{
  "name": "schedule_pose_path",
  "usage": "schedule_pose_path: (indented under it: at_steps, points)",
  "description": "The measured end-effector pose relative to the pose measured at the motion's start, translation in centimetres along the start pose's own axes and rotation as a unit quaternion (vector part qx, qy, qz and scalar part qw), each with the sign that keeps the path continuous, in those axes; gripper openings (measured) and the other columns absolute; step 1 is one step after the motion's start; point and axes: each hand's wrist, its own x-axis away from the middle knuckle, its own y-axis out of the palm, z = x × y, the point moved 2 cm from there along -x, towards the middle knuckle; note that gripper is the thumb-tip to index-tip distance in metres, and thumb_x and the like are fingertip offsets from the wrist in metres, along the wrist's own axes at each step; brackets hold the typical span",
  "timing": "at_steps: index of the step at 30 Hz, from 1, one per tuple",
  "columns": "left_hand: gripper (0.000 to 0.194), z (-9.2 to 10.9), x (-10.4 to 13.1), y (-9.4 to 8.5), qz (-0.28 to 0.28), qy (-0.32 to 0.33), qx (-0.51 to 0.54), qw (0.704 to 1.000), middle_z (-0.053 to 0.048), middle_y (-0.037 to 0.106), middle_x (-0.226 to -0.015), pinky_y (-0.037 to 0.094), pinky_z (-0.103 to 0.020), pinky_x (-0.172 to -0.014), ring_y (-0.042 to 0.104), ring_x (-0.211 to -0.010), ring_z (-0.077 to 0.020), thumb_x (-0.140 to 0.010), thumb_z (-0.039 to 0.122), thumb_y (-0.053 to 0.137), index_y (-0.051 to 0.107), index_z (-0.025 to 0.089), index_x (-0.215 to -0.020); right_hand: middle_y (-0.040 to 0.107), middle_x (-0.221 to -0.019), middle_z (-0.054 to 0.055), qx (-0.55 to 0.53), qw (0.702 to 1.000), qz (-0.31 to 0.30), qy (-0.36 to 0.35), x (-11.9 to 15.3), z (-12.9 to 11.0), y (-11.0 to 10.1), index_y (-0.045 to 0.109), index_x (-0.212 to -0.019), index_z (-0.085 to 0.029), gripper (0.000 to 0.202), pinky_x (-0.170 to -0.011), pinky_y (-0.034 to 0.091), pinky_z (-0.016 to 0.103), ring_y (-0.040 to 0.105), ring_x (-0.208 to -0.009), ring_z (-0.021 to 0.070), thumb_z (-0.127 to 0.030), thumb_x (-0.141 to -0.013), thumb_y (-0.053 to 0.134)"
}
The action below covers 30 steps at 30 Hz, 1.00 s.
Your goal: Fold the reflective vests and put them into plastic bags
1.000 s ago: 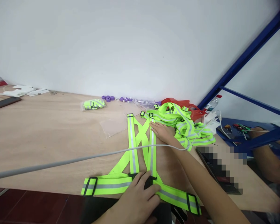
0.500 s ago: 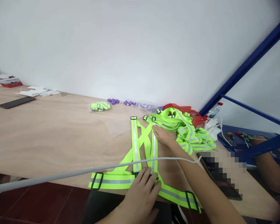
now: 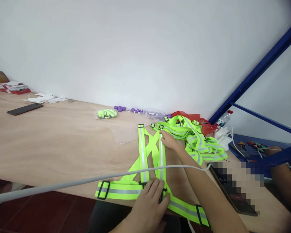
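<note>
A neon-yellow reflective vest [image 3: 142, 152] of elastic straps with grey stripes and black buckles lies spread along the table's near edge. Its long straps point away from me, and the waist band runs left and right. My left hand [image 3: 149, 202] is closed on the waist band beside a black buckle, its fingers drawn together and the thumb to the right. Farther up, my right hand [image 3: 169, 140] holds the edge of the right long strap just below its top buckle; its fingertips are partly hidden. A heap of similar vests [image 3: 196, 139] lies right beside that hand.
A white cable [image 3: 99, 176] crosses in front of the vest. A clear bag [image 3: 122, 134] lies beyond it, with a bagged vest [image 3: 107, 113] and purple rings [image 3: 120, 108] by the wall. Right: phone [image 3: 232, 191], bottle [image 3: 225, 119], blue frame [image 3: 257, 64], another person's arm [image 3: 281, 181].
My left hand's fingers have drawn closer together on the waist band. My right hand stays at the strap's top. The whole view has shifted slightly, with things appearing lower and farther right.
</note>
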Motion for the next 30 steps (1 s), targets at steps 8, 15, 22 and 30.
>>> schedule_pose_path:
  at_steps: [8, 15, 22, 30]
  points:
    - [0.069, -0.3, -0.3, 1.0, 0.033, 0.01, -0.043, 0.998, -0.027, 0.043, -0.153, 0.032, -0.051, -0.116, 0.043, -0.142, -0.0405, -0.09, 0.052, 0.065, 0.044, 0.012, -0.143, 0.065, -0.126, 0.017, -0.009, 0.999, 0.026, 0.024, -2.0, 0.9, 0.5, 0.063, -0.129, -0.012, 0.041, -0.102, 0.044, 0.037, 0.059, -0.118, 0.0285, -0.018, -0.094, 0.042]
    - [0.075, -0.5, -0.3, 2.2, 0.059, 0.024, -0.066, 0.996, -0.026, 0.044, -0.153, 0.028, -0.05, -0.116, 0.042, -0.142, -0.0377, -0.088, 0.058, 0.068, 0.044, 0.012, -0.143, 0.069, -0.113, 0.011, -0.023, 0.997, 0.04, 0.057, -3.5, 1.9, 0.0, 0.075, -0.088, -0.02, 0.024, -0.085, 0.049, 0.033, 0.064, -0.103, 0.026, -0.022, -0.093, 0.051]
    - [0.07, -0.5, -0.5, 2.7, 0.109, 0.036, -0.116, 0.987, -0.024, 0.054, -0.145, 0.034, -0.047, -0.113, 0.05, -0.134, -0.0355, -0.088, 0.06, 0.067, 0.049, 0.012, -0.136, 0.074, -0.096, 0.006, -0.083, 0.992, 0.029, 0.086, -5.5, 3.6, 0.6, 0.07, -0.096, -0.02, 0.012, -0.078, 0.052, 0.033, 0.068, -0.09, 0.024, -0.019, -0.085, 0.066]
    - [0.019, -0.3, -0.9, 4.5, 0.305, 0.002, -0.165, 0.938, -0.014, 0.067, -0.127, 0.035, -0.044, -0.11, 0.06, -0.12, -0.0291, -0.098, 0.027, 0.057, 0.06, 0.02, -0.116, 0.072, -0.108, 0.008, -0.151, 0.984, -0.017, 0.098, -7.1, 5.4, 1.9, 0.067, -0.113, -0.015, 0.021, -0.085, 0.058, 0.037, 0.069, -0.095, 0.0192, -0.024, -0.094, 0.067]
